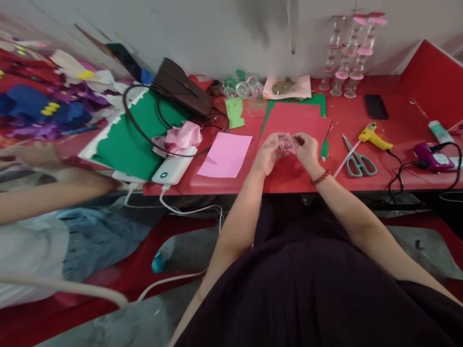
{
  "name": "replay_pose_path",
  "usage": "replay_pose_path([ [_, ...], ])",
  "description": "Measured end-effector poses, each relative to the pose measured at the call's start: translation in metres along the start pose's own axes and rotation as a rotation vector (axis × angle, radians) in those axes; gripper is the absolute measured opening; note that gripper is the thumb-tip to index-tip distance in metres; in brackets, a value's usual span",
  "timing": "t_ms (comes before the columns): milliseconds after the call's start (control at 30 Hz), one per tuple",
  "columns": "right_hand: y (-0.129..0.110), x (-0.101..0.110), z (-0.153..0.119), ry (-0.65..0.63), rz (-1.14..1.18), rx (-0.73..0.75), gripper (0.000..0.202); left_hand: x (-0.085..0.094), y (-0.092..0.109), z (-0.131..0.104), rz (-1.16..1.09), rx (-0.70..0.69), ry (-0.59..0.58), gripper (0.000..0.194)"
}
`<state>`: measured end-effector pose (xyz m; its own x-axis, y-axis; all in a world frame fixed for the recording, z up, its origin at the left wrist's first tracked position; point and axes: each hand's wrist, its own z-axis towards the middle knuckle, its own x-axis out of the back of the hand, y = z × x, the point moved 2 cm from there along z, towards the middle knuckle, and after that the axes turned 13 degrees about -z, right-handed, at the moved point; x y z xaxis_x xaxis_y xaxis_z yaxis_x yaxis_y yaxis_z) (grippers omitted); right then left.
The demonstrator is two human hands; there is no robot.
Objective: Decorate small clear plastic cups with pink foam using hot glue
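My left hand is closed around a small clear plastic cup, held tilted over the red paper. My right hand, with a dark red bead bracelet at the wrist, pinches at the cup's right edge. A bit of pink shows between the cup and the right fingers; exactly what those fingertips grip is too small to tell. Left of my hands lies a sheet of pink paper. To their right are grey-green scissors and a yellow glue gun with a glue stick.
Strings of clear cups with pink discs hang at the back right. A phone, purple device, brown bag and white power bank lie around. Cables cross the table edge. Another person's arm is at left.
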<state>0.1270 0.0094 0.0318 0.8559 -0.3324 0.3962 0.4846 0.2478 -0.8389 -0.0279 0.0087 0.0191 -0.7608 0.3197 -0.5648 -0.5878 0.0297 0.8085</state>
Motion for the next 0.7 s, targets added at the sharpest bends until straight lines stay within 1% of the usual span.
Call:
replay_pose_path([
  [133,0.001,0.002,-0.002,0.043,-0.067,0.011,0.013,-0.008,-0.006,-0.002,0.089,-0.031,0.027,0.053],
  [233,-0.002,0.005,-0.006,0.067,-0.121,0.061,0.014,-0.007,-0.013,-0.004,0.116,-0.079,0.066,0.056],
  [367,-0.003,0.006,-0.009,0.056,-0.151,0.107,0.017,-0.002,-0.017,-0.005,0.157,-0.149,0.082,0.056],
  [467,0.001,0.002,-0.008,0.039,-0.129,0.084,0.019,0.001,-0.017,-0.006,0.168,-0.164,0.056,0.058],
  [600,0.008,-0.003,-0.006,0.006,-0.025,0.027,0.024,0.003,-0.015,-0.007,0.136,-0.139,0.027,0.054],
  [700,0.008,-0.002,-0.006,-0.016,0.049,0.047,0.023,0.006,-0.014,-0.007,0.101,-0.14,0.029,0.052],
])
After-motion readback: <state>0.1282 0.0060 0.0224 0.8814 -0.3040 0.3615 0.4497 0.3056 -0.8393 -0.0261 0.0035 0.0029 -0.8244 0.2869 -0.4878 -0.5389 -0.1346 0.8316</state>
